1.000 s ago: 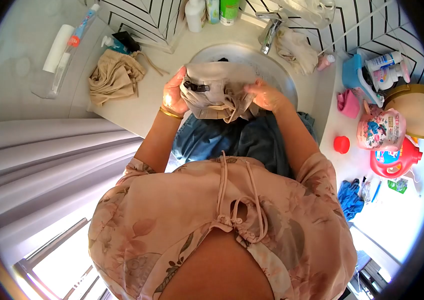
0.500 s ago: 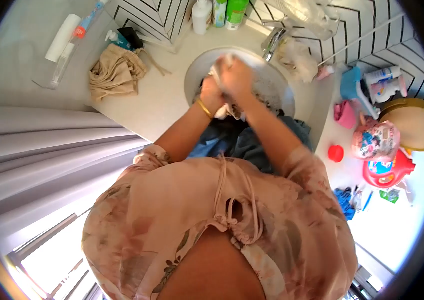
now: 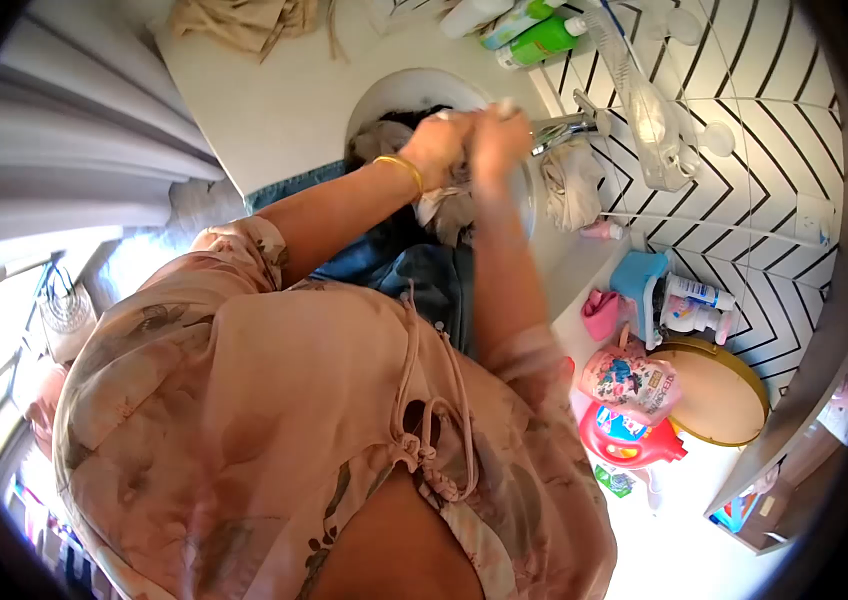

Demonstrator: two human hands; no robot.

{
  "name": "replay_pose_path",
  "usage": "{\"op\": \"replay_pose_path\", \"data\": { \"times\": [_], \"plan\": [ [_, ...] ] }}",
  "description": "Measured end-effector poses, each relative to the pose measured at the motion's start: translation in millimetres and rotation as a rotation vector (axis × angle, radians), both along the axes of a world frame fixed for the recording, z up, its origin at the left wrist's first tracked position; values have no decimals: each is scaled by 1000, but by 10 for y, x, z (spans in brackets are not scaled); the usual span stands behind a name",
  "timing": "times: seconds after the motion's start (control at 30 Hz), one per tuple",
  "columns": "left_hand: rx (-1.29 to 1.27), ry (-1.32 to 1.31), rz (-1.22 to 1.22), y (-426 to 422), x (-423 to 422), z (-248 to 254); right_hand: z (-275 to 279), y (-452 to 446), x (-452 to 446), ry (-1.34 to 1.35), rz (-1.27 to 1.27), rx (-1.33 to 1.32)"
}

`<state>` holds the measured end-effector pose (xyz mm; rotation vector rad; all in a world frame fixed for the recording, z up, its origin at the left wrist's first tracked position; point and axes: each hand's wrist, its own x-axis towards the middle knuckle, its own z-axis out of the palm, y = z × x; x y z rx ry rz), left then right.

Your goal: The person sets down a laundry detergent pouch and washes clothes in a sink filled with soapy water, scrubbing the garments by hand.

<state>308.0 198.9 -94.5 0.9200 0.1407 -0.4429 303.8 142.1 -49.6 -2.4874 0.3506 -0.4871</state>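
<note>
Cream countertop (image 3: 264,110); round white basin (image 3: 372,100) inset; black-striped white tiled wall (image 3: 729,85) beyond basin. Left hand (image 3: 438,150) and right hand (image 3: 500,148) stand together over basin, apparently clamped on beige cloth garment (image 3: 447,210), now bunched, earlier spread.

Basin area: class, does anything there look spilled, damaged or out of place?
No spill or damage is visible. One slightly odd thing: blue cloth sits at least partly outside the basin, bunched between it and the person, whereas grey-beige cloth lies inside.
</note>
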Motion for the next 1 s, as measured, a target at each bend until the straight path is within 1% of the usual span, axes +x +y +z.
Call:
{"op": "replay_pose_path", "data": {
  "times": [0.03, 0.07, 0.1, 0.2, 0.23, 0.27, 0.3, 0.33, 0.37, 0.4, 0.43, 0.47, 0.5, 0.53, 0.57, 0.6, 0.63, 0.7, 0.73, 0.77, 0.8, 0.87, 0.9, 0.93, 0.97, 1.0],
  "plan": [
    [-113, 154, -57, 66, -108, 263, 138, -83, -2, 57, 0, 167],
    [-111, 163, 2, 73, -135, 271, 230, -120, 16, 101, 4, 327],
    [-121, 153, 66, 44, -49, 284, 111, -11, -70, -104, 20, 25],
    [-402, -361, -326, -2, 254, -705, 264, -30, -30, 114, -31, 119],
    [-420, -43, -200, 8, 74, -260, 335, -39, -24, 187, -58, 159],
    [-450, 260, -17, 27, -109, 211, 393, -66, -10, 255, -88, 200],
    [-281, 239, 12, 28, -206, 361, 426, -111, -17, 326, -124, 241],
    [-260, 221, 24, 28, -232, 422, 318, -204, -76, 128, 32, 576],
    [-254, 184, 43, 8, -178, 457, 227, -155, -108, 10, -44, 803],
    [-316, 331, 61, 8, -68, 415, 163, -12, -221, -38, 2, 350],
    [-421, 352, -5, 35, 4, 280, 120, 94, -353, -70, 38, -92],
    [-633, 200, -214, 60, 94, 45, 123, 94, -308, -27, 1, -40],
    [-697, 94, -319, 87, 106, -65, 131, 83, -216, 15, -43, 16],
    [-556, 110, -261, 130, 2, 71, 155, 45, -136, 64, -92, 74],
    [-300, 181, -107, 72, -159, 235, 201, -44, -60, 108, -136, 125],
    [-183, 144, -63, 25, -244, 349, 358, -187, -12, 246, -169, 348],
    [-190, 127, -35, 11, -270, 430, 353, -118, -122, 148, -153, 267],
    [-433, 380, -22, 96, -108, 475, 330, 141, -303, -79, -83, 70],
    [-799, 217, -250, 100, 53, 22, 155, 146, -286, -243, -56, -125],
    [-1099, 51, -536, 105, 213, -425, -18, 152, -270, -406, -62, -338],
    [-589, -268, -352, 0, 195, -545, -117, 190, 13, -580, -242, -417],
    [-180, 281, -97, 97, -191, 396, -66, 85, 135, -454, -303, -201],
    [-147, 165, -136, 50, -245, 356, 130, -129, 62, -153, -178, 93],
    [-187, 218, -113, 54, -253, 354, 259, -253, -6, 142, -48, 381],
    [-246, 248, -79, 34, -148, 351, -34, -258, -49, -85, 35, 298],
    [-895, 61, -474, -18, 126, -50, 21, 72, -272, -164, 120, 113]
  ]
}}
